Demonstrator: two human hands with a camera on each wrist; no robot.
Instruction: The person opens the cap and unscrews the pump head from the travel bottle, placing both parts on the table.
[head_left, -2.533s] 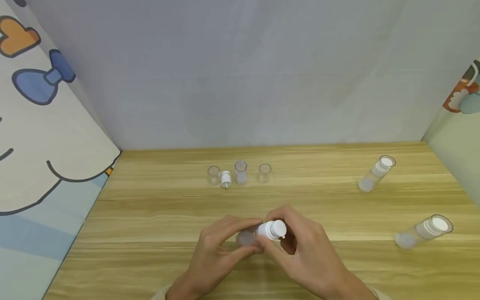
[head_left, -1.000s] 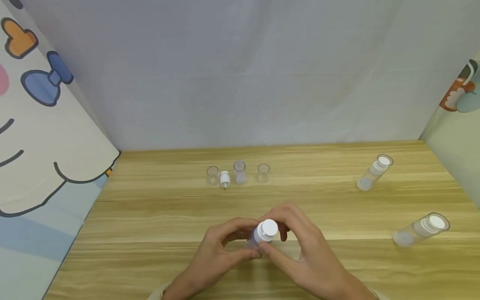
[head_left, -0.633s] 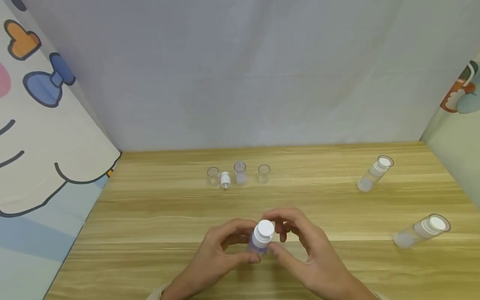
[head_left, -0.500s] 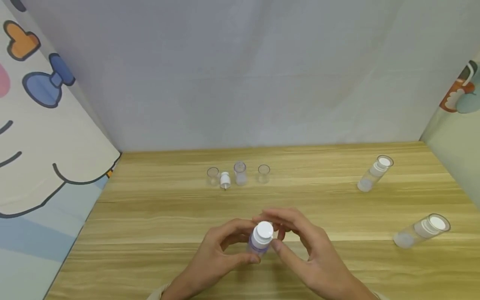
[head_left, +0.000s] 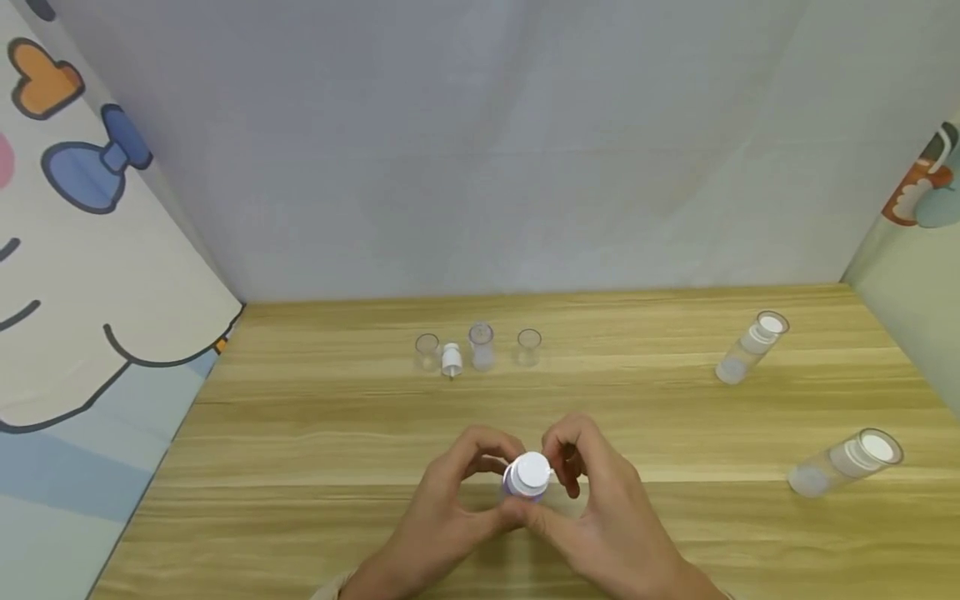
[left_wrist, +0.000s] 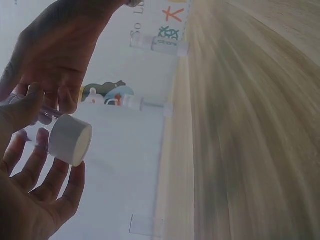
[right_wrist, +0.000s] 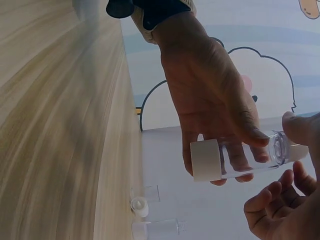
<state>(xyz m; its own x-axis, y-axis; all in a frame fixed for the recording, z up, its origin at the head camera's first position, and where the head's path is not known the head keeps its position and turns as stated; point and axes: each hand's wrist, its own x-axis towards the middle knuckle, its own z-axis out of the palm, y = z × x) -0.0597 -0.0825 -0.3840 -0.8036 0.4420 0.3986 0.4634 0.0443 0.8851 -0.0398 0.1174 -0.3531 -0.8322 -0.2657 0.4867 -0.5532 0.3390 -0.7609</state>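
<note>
A clear pump bottle with a white pump head (head_left: 533,471) is held above the table between both hands. Its white base (right_wrist: 205,160) points down toward the wood in the right wrist view. My left hand (head_left: 442,508) grips the clear body (right_wrist: 232,159), thumb on the near side and fingers behind. At the top end, my right hand (head_left: 611,508) has its thumb and curled index finger on either side of the white collar. The two thumbs meet in front of the bottle. The left wrist view shows the base (left_wrist: 70,140) beyond the left fingers.
At the back stand two clear caps (head_left: 427,352) (head_left: 528,347), a loose white pump (head_left: 452,360) and a clear bottle without a pump (head_left: 482,346). Two capped pump bottles (head_left: 752,347) (head_left: 846,462) stand on the right. A pale cloth wall (head_left: 525,150) closes the back.
The bottle has swung from leaning right to nearly upright. The right fingers loosened from the pump half a second ago and have come back in round it; the left hand keeps its grip.
</note>
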